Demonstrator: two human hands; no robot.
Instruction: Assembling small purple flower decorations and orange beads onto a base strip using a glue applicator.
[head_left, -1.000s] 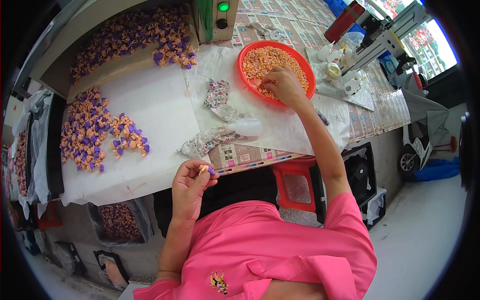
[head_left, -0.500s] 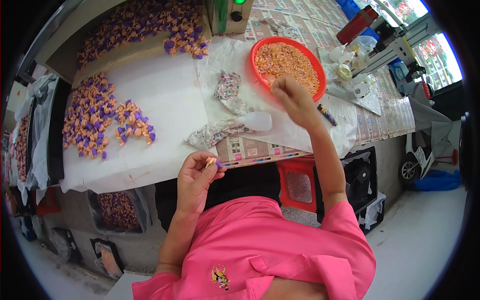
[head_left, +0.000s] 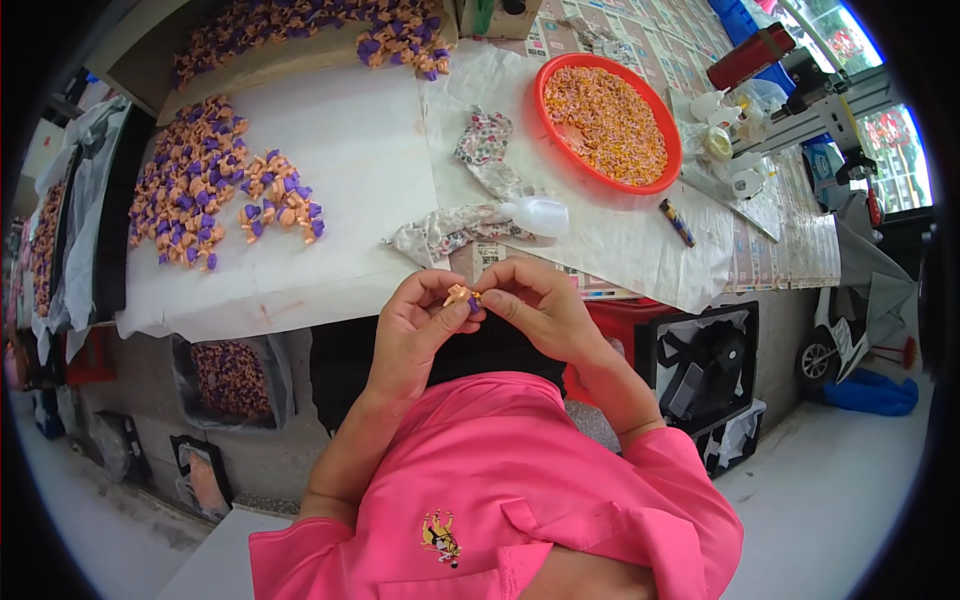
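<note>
Over the front edge of the table, my two hands meet fingertip to fingertip. Between the thumb and fingers of my left hand is a small peach and purple plastic figurine. My right hand is closed in a pinch against the figurine's right side, with a tiny yellowish piece at its fingertips, mostly hidden. Beyond my right hand stands a round red bowl full of tiny pink and orange-yellow pieces. Many similar figurines lie heaped on the white sheet to the left.
A white bottle lies beside a crumpled floral cloth. A dark patterned tube is right of it, below the bowl. At the far right stand a red cylinder and a metal stand. More figurines sit under a box-like machine.
My right hand has come from the red bowl's edge down to my left hand and now touches the figurine. My left hand has moved slightly right and up. The view has shifted a little.
</note>
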